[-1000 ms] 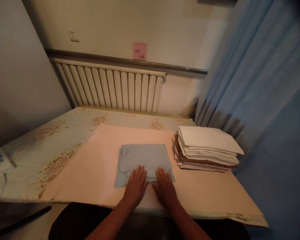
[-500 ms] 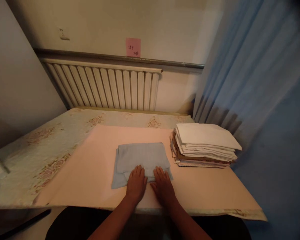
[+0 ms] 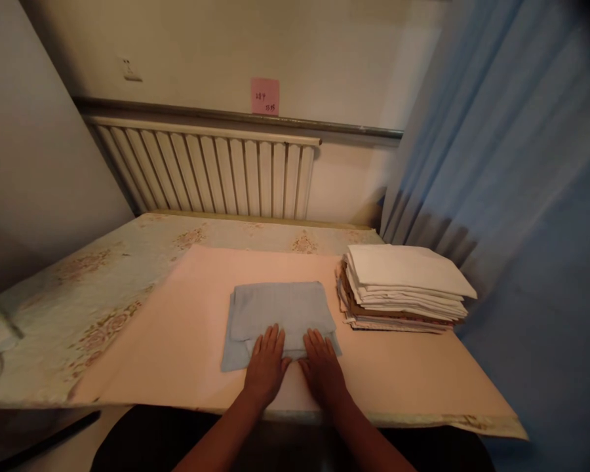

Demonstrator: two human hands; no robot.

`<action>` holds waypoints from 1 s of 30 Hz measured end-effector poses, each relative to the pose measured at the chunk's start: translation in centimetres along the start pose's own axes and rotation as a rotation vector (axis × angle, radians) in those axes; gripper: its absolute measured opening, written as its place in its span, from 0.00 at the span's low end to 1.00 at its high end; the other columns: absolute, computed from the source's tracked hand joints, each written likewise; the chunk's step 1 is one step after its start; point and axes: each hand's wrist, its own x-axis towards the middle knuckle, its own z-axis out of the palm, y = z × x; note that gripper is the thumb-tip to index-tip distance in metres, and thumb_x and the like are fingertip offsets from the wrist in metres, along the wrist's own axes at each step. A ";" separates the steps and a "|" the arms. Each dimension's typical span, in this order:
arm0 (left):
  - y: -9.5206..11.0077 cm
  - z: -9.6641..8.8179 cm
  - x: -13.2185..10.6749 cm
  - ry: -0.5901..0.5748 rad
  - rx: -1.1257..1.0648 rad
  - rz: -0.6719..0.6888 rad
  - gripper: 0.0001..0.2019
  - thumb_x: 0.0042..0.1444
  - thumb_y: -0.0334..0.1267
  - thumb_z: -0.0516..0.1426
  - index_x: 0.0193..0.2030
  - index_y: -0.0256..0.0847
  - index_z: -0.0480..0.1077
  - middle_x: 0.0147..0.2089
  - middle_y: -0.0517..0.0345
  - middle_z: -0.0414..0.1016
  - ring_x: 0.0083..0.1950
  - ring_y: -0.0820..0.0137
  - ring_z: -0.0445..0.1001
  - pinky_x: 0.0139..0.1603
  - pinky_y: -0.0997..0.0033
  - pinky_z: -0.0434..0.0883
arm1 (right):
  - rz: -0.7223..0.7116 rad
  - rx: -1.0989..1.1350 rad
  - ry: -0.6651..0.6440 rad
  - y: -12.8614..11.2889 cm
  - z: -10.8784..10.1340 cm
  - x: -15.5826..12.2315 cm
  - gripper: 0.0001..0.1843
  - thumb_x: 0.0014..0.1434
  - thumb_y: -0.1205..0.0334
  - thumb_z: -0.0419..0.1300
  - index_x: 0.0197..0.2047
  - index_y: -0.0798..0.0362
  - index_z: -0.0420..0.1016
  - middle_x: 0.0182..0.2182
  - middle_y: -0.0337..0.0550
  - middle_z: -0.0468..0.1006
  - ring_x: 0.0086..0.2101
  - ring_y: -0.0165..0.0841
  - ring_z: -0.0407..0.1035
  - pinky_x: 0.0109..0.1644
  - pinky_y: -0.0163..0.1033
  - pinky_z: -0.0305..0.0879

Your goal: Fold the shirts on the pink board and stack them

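Note:
A folded light-blue cloth (image 3: 282,307) lies flat in front of me on a pink sheet (image 3: 167,334). Both my hands rest palm down along its near edge, fingers stretched out. My left hand (image 3: 267,364) covers part of the near edge left of the middle, its fingertips on the cloth. To the right, my right hand (image 3: 323,366) lies on the cloth in the same way, its thumb close to the left thumb. A narrow folded flap shows between the hands. The part of the cloth under my palms is hidden.
A stack of folded cloths (image 3: 408,282), white on top with brown and pinkish layers below, stands to the right. A floral tablecloth (image 3: 108,324) covers the table. Behind are a radiator (image 3: 211,170) and a pink note (image 3: 265,96). A blue curtain (image 3: 472,131) hangs at the right.
My left hand has shifted slightly toward me and to the left. The right hand has barely moved, and the cloth lies as before. The view has tilted a little.

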 end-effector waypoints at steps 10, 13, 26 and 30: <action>-2.5 -1.0 -3.2 0.066 -0.061 -0.007 0.25 0.64 0.39 0.49 0.67 0.37 0.55 0.68 0.46 0.60 0.71 0.60 0.53 0.68 0.52 0.58 | -0.153 -0.082 -0.022 3.0 1.1 0.6 0.31 0.57 0.79 0.47 0.62 0.56 0.65 0.60 0.53 0.67 0.62 0.37 0.57 0.63 0.47 0.58; -3.8 -1.3 -4.4 0.110 -0.105 -0.061 0.23 0.64 0.39 0.48 0.65 0.38 0.57 0.67 0.46 0.62 0.71 0.61 0.53 0.66 0.53 0.61 | -0.209 -0.142 -0.095 3.3 -0.1 1.1 0.30 0.55 0.79 0.48 0.61 0.58 0.66 0.60 0.54 0.67 0.61 0.39 0.59 0.62 0.46 0.59; -11.9 -1.4 -8.0 0.324 -0.201 -0.385 0.22 0.64 0.42 0.45 0.58 0.30 0.65 0.62 0.37 0.67 0.65 0.57 0.63 0.66 0.52 0.62 | -0.169 -0.243 -0.495 -3.6 -6.0 4.0 0.09 0.52 0.70 0.57 0.28 0.56 0.79 0.27 0.54 0.81 0.31 0.41 0.77 0.34 0.39 0.68; -13.6 -1.7 -7.8 0.313 -0.252 -0.543 0.24 0.63 0.44 0.43 0.57 0.30 0.66 0.59 0.38 0.69 0.61 0.56 0.68 0.64 0.51 0.63 | -0.249 -0.105 -0.650 -6.3 -5.5 3.2 0.06 0.46 0.66 0.61 0.28 0.51 0.80 0.27 0.48 0.81 0.32 0.40 0.77 0.34 0.37 0.67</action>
